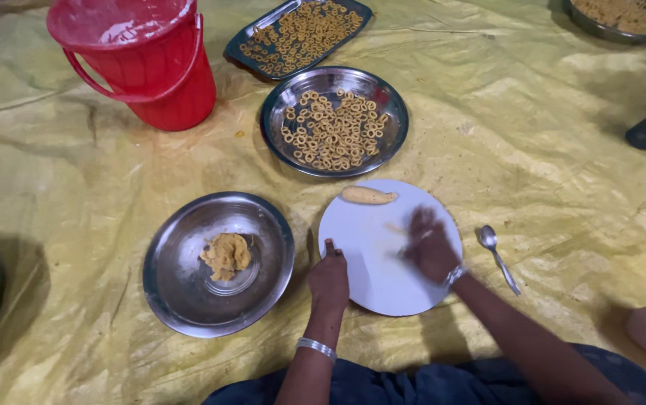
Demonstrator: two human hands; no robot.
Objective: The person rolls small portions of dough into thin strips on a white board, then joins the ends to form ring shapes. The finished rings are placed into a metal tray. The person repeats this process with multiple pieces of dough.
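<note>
Yellow sheeting (pixel 533 135) is covering the floor. Left hand (pixel 328 279) is gripping the white board (pixel 372 262) at its nine o'clock edge; right hand (pixel 429 246), blurred, is pressing open-palmed, dough roll (pixel 369 196) lying at twelve o'clock.

A crumpled yellow plastic sheet (pixel 533 135) covers the floor. On it lie a white round board (pixel 375 262) near centre, a spoon (pixel 497 255) to its right, steel plates (pixel 188 300) left and farther back, and a red bucket (pixel 150 67) far left.
</note>
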